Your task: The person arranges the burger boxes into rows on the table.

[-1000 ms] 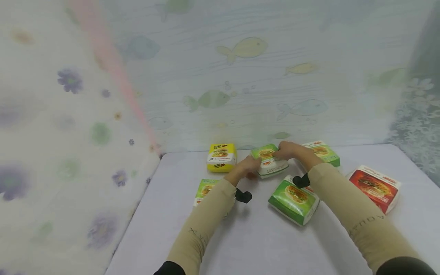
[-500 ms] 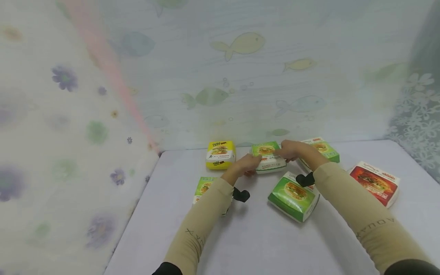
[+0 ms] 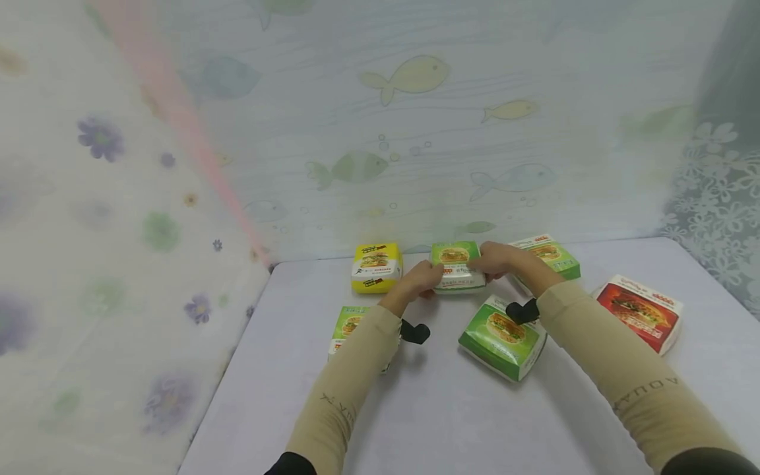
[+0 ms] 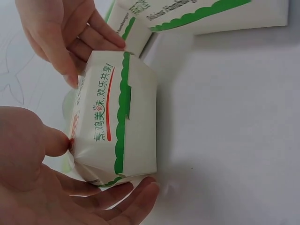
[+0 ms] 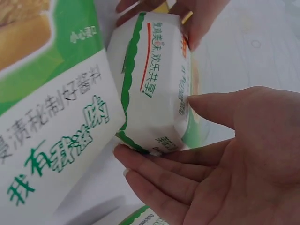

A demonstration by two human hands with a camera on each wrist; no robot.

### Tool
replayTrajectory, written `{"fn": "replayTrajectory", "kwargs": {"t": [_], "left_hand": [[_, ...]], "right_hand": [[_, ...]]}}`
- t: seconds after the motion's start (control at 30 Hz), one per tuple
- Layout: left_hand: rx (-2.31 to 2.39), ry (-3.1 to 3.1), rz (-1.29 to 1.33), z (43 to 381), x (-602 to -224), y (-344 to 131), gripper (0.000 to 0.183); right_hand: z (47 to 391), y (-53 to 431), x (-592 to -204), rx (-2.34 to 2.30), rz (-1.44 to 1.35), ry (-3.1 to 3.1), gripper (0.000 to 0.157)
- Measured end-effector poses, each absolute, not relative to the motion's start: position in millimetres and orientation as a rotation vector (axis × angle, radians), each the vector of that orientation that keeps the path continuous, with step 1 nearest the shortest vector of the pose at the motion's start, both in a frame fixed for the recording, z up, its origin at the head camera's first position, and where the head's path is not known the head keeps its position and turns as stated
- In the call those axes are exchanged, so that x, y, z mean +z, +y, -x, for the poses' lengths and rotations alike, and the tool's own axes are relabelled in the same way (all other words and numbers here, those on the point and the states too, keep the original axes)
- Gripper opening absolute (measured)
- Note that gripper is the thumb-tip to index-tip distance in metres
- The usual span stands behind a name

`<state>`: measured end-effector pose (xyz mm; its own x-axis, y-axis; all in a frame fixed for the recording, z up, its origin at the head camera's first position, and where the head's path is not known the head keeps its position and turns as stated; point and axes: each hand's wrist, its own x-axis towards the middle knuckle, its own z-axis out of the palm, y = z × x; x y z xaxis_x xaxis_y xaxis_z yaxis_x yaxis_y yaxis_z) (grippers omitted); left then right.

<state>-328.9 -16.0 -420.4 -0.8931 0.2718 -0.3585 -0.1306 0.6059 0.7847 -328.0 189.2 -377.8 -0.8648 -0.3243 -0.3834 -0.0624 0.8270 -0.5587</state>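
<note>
A green and white hamburger box (image 3: 460, 280) stands at the back middle of the table, a burger picture on its top. My left hand (image 3: 421, 278) grips its left end, thumb on the top edge and fingers along the side. At the right end my right hand (image 3: 497, 258) holds it the same way. The left wrist view has the box's white side (image 4: 108, 117) with Chinese print and a scalloped green band between both hands. In the right wrist view, the right thumb presses the upper edge of the box (image 5: 159, 84) and the fingers lie along its end.
A yellow burger box (image 3: 377, 267) stands left of the held box. Another green box (image 3: 552, 257) is to the right, with a red box (image 3: 644, 313) beyond it. Nearer are a tilted green box (image 3: 505, 340) and one (image 3: 344, 330) partly behind the left sleeve. A fish-print curtain (image 3: 415, 132) hangs behind.
The held box has turned from slanted to nearly straight and shifted slightly toward the back, both hands staying on it. The other boxes keep their places; the head view has shifted a little.
</note>
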Motion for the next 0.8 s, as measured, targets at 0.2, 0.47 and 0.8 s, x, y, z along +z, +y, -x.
{"fn": "replayTrajectory", "kwargs": {"t": [0.2,0.47,0.8], "left_hand": [[1.255,2.388,-0.064,335,-419,-12,0.046],[1.255,2.370,-0.039,341,-426,-11,0.043],[1.099,2.499,-0.095,341,-412,-13,0.058]], "right_hand": [[330,188,-378,-0.783,0.233,2.563,0.041],[337,189,-386,-0.816,0.190,2.547,0.042],[333,194,-373,-0.740,0.238,2.545,0.054]]}}
